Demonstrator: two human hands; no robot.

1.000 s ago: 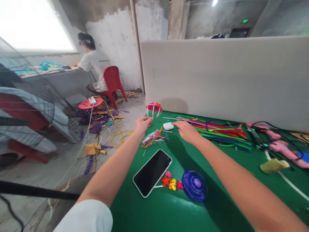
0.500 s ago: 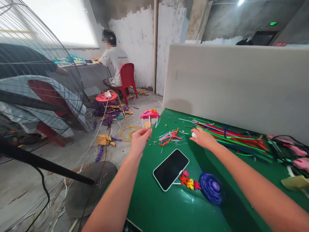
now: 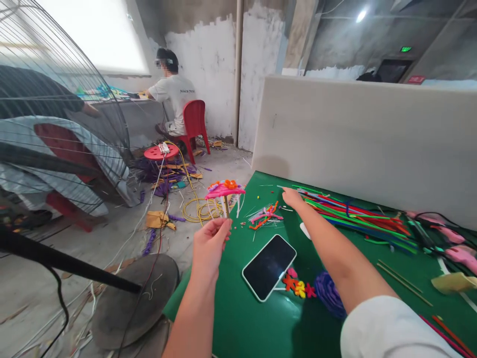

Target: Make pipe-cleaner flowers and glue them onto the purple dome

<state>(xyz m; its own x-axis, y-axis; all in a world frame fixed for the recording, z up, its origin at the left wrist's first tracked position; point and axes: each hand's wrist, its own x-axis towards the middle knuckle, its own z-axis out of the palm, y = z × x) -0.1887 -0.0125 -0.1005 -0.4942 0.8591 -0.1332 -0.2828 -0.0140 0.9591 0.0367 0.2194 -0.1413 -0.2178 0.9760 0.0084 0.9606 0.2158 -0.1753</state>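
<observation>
My left hand [image 3: 212, 241] pinches the stem of an umbrella-shaped pipe-cleaner craft [image 3: 224, 190] with a pink top, orange curls and hanging white strands, raised beside the table's left edge. My right hand [image 3: 292, 198] is stretched to the far side, its fingers closed by the tip of a pale blue pipe cleaner [image 3: 279, 187]; what they hold is hidden. Under my right forearm lies a smooth white object [image 3: 305, 230], partly covered. A pile of short pipe-cleaner pieces [image 3: 266, 215] lies between my hands. Long coloured pipe cleaners [image 3: 354, 215] are bundled beyond my right arm.
On the green table [image 3: 253, 328] are a phone [image 3: 269, 267], small pipe-cleaner flowers [image 3: 299, 287] and a purple coil [image 3: 330, 294]. Pink-handled tools [image 3: 456, 243] lie right. A pale partition [image 3: 365, 144] stands behind. Left are a fan [image 3: 74, 94] and two seated people.
My right hand has left the white object on the table and moved farther away, to the pipe-cleaner ends. In my left hand the umbrella-shaped craft has come slightly nearer.
</observation>
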